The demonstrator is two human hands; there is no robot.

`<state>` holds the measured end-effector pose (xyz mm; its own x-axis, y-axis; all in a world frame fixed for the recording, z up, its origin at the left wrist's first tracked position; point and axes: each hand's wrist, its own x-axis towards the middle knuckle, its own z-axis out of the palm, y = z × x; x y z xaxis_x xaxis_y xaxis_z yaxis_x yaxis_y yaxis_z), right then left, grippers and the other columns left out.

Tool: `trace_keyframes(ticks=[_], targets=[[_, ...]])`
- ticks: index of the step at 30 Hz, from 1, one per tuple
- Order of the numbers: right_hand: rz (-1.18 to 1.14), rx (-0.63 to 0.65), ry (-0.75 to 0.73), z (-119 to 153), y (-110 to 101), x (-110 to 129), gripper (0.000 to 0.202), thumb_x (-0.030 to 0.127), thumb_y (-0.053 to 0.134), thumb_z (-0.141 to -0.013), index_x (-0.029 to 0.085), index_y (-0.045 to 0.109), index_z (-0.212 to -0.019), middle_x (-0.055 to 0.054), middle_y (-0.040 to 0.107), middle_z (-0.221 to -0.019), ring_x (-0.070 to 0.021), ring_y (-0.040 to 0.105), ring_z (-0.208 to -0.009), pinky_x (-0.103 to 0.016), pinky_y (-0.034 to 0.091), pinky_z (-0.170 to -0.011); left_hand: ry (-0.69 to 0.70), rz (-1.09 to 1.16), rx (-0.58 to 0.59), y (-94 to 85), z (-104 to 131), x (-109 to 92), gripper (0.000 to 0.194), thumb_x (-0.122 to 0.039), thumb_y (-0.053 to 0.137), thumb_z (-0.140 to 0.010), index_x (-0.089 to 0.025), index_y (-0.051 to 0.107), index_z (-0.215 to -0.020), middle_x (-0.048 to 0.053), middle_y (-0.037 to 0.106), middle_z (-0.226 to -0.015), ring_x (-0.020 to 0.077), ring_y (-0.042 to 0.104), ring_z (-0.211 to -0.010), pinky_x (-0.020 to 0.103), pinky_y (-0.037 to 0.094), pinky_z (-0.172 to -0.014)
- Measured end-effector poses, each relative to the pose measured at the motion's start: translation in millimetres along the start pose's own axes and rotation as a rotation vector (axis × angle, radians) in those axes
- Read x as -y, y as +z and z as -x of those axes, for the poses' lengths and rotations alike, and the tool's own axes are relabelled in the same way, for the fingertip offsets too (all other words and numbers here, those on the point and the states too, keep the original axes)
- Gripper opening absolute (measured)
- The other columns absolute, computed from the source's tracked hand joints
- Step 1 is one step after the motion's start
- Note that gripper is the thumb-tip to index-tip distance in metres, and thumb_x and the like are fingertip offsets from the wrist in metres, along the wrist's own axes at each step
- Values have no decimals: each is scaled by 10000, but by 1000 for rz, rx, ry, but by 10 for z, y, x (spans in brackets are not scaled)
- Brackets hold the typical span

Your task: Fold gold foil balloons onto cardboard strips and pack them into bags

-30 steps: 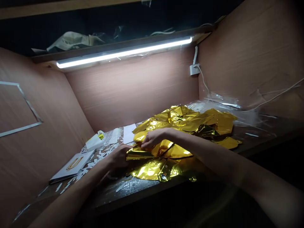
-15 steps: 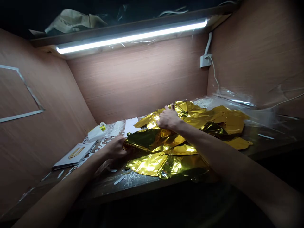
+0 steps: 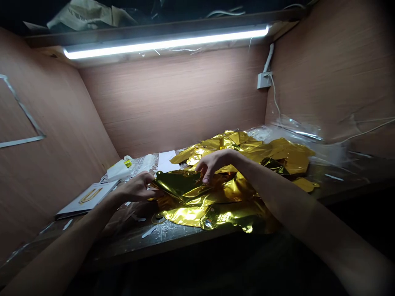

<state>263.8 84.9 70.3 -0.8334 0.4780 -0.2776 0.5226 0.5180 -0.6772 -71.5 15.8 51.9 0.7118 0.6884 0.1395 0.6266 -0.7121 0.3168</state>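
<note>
Foil sheet (image 3: 182, 185) lay near 6 o'clock, long axis roughly 9 to 3, tabbed corner pointing to 10. The left hand (image 3: 137, 188) pinched its 9 o'clock end; whether the right hand (image 3: 212, 164) gripped, I couldn't tell. Its 3 o'clock end was indistinct. Lower foil (image 3: 185, 216) neared the table's (image 3: 126, 242) front edge; air opened toward 12.

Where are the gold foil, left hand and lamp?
Gold foil (image 3: 228, 191): head view, middle of the pile.
Left hand (image 3: 138, 187): head view, middle of the hand.
Lamp (image 3: 166, 42): head view, middle of its tube.
</note>
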Motion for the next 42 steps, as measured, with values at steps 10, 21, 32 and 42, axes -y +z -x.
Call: trace_keyframes(ticks=[10,21,32,42], targets=[[247,-154,-95,173,-36,159,368,431,796,-779,176,759,-1042,-14,731,-870,-184,641,-793,-302,468,-729,-156,268,40,-19,12,351,266,-397,773,-757,-141,792,-827,49,739,-761,192,640,-693,252,513,-638],[576,-458,213,-106,-134,-346,517,240,852,-740,196,739,-1242,-65,770,-1018,-202,682,-877,-302,493,-801,-186,302,-28,-5,-81,234,628,-615,737,-780,-129,687,-1175,142,745,-1101,320,675,-1068,346,570,-840],[502,-364,-10,-285,27,-284,518,595,817,-734,294,796,-1155,-45,768,-1033,-200,661,-827,-300,440,-728,-350,247,-112,35,-60,360,932,-557,714,-826,-81,354,-1542,-6,596,-690,168,541,-603,240,357,-526],[469,-374,100,-344,34,-384,600,601,843,-700,313,775,-1222,-57,762,-1017,-196,656,-792,-307,452,-731,-380,156,-100,39,-63,420,918,-631,714,-786,-104,454,-1492,-40,487,-598,138,416,-506,263,274,-486]])
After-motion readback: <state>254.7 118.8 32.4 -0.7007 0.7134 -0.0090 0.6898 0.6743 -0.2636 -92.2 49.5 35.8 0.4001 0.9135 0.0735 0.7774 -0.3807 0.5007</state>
